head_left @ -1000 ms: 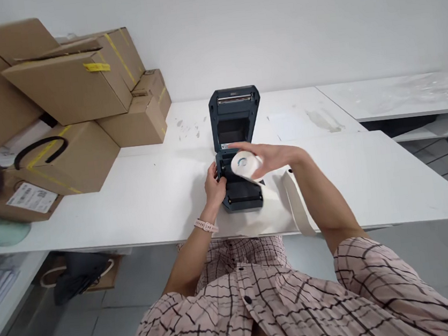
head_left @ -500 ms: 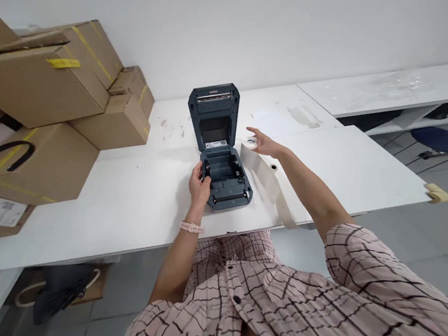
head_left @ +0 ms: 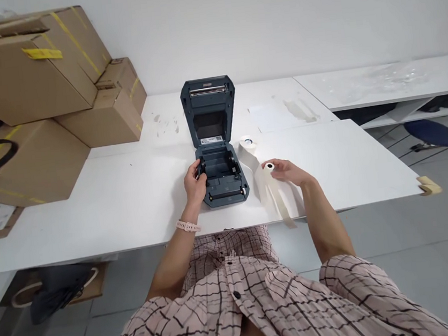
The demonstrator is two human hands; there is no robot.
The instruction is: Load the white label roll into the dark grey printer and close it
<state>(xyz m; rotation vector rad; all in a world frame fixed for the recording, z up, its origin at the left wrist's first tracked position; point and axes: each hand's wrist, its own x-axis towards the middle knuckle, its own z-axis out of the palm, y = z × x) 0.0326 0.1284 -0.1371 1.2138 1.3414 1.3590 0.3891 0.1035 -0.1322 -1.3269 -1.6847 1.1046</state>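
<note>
A dark grey label printer [head_left: 224, 194] stands on the white table with its lid [head_left: 209, 105] raised, baring the hollow inside. My left hand [head_left: 195, 184] grips the printer's left side, thumb over the rim and fingers inside the edge. To the printer's right, my right hand [head_left: 287, 171] is closed round a small white label roll [head_left: 268, 169] with a dark core hole. Its loose strip [head_left: 280, 205] trails down past the table's front edge. Behind it lies a wider label roll [head_left: 247, 142], and a strip of its paper runs forward beside the printer.
Cardboard boxes [head_left: 67, 67] with yellow tape are stacked on the left of the table. A white sheet [head_left: 269, 117] lies toward the back. Clear plastic [head_left: 383, 77] rests on the right-hand table. A blue stool [head_left: 432, 132] stands beyond, and tan padding [head_left: 429, 185] covers the table's front right corner.
My right hand has come forward from the wider roll to the small roll and taken hold of it. My left hand stays on the printer. The view has shifted slightly.
</note>
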